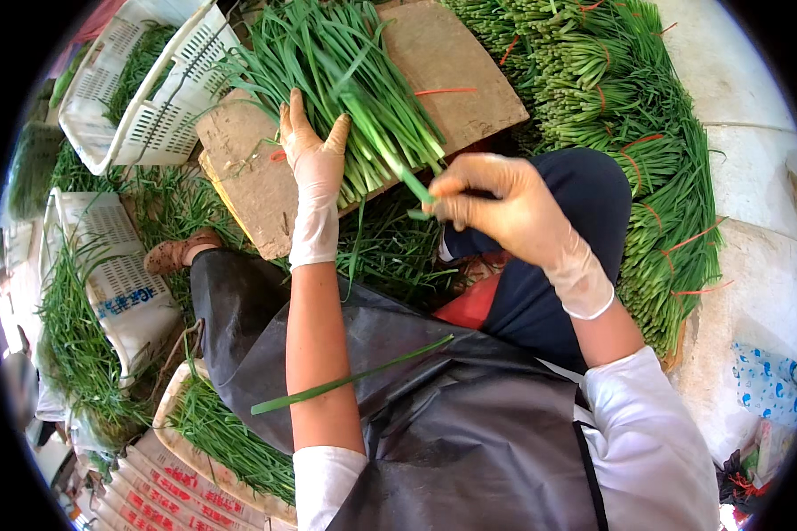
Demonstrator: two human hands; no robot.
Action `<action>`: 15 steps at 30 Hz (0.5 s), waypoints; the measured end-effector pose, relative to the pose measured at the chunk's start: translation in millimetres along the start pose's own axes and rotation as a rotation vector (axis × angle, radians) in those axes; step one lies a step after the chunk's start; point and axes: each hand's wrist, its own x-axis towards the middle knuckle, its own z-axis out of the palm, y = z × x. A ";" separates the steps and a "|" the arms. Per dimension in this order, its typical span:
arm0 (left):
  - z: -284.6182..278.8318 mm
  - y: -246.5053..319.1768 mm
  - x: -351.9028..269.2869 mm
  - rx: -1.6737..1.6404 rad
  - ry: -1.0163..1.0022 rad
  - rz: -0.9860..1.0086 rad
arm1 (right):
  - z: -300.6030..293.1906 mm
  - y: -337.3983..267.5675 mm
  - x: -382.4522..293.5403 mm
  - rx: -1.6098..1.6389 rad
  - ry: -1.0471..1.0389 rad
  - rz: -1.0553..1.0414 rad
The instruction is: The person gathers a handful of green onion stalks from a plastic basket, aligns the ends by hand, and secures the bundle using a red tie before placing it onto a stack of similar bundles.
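Note:
A loose heap of garlic chives [372, 86] lies on a worn board [461, 63], its pale stem ends towards me. My left hand [314, 152], in a thin glove, rests spread against the heap's left side, with the thumb on the leaves. Past the stem ends, my gloved right hand [505, 202] pinches a green chive leaf [415, 186] between thumb and fingers; motion blurs it. A red tie [446, 91] sits on the board right of the heap. One cut leaf [352, 376] lies across my left forearm and apron.
Tied chive bundles [591, 86] are stacked along the right. White plastic crates [179, 86] with greens stand at the left, and a basket [173, 405] of leaves is near my lap. Loose leaves [392, 252] litter the floor below the board. My knees flank the board's near edge.

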 end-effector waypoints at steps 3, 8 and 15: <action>-0.2 31.0 -14.0 0.249 0.152 -0.056 | -1.8 18.6 -2.8 -0.004 0.023 -0.105; -34.8 107.4 -42.4 -0.145 -0.224 -0.454 | -8.2 26.8 3.7 -0.032 0.099 -0.165; -33.6 75.5 -45.5 -0.787 -0.469 -0.695 | 16.3 -7.0 -45.0 -0.108 -0.698 -0.211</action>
